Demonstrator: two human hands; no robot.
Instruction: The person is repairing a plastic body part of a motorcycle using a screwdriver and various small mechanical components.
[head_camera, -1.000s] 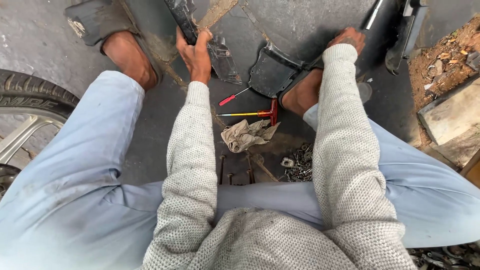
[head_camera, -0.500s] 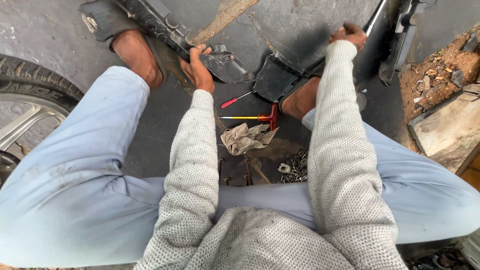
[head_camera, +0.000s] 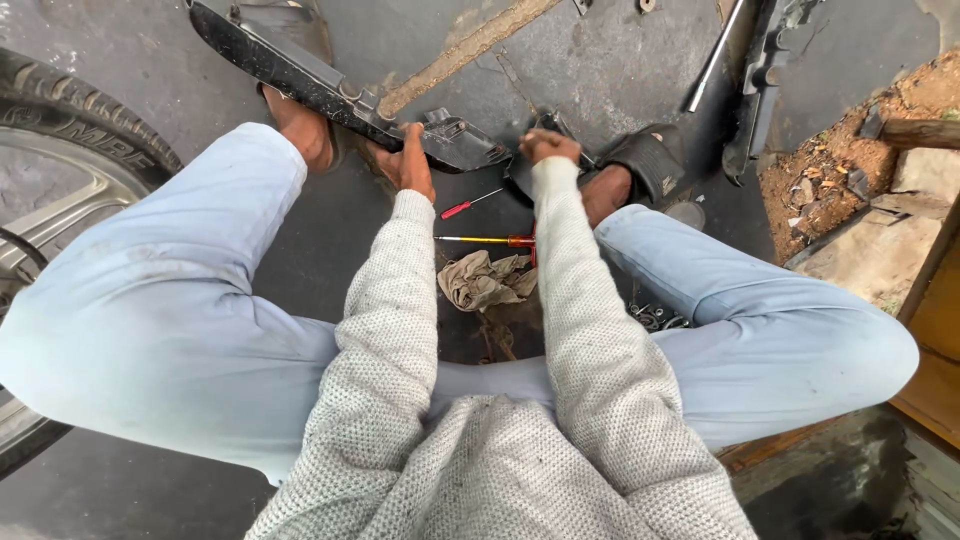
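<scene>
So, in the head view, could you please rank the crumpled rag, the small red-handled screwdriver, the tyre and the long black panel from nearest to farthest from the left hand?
1. Long black panel: in the left hand itself.
2. Small red-handled screwdriver: on the floor just right of that hand.
3. Crumpled rag: lower, between the forearms.
4. Tyre: far off at the left edge.

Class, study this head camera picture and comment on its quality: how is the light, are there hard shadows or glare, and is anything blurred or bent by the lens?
Head view: soft, even daylight with no hard shadows or glare; left hand and right hand on the black panel look sharp; the wide lens bows the tyre and the knees outward at the edges.
</scene>
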